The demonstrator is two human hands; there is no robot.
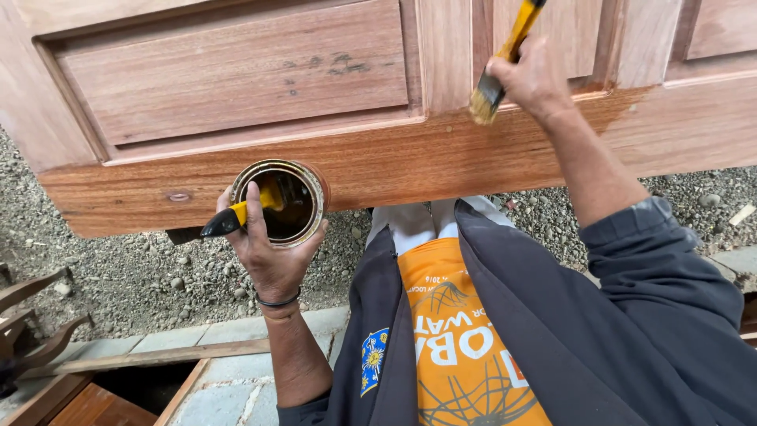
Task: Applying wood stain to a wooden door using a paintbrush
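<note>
The wooden door [378, 102] is lying flat, its near edge overhanging open gravel ground [118, 276]. The right hand [532, 79] is gripping a yellow-handled brush [497, 75], fingers closed, bristles touching the glossy wet rail. The left hand [268, 252] is clasping an open tin [280, 201] of dark varnish and a second brush [233, 219] against its rim.

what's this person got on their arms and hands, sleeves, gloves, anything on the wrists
Both hands are bare, no gloves. The left hand has a thin black band around its wrist. Dark navy jacket sleeves are pushed up, leaving the forearms uncovered: the right sleeve bunches near the elbow behind the right hand, the left sleeve barely shows at the frame's bottom edge.
</note>
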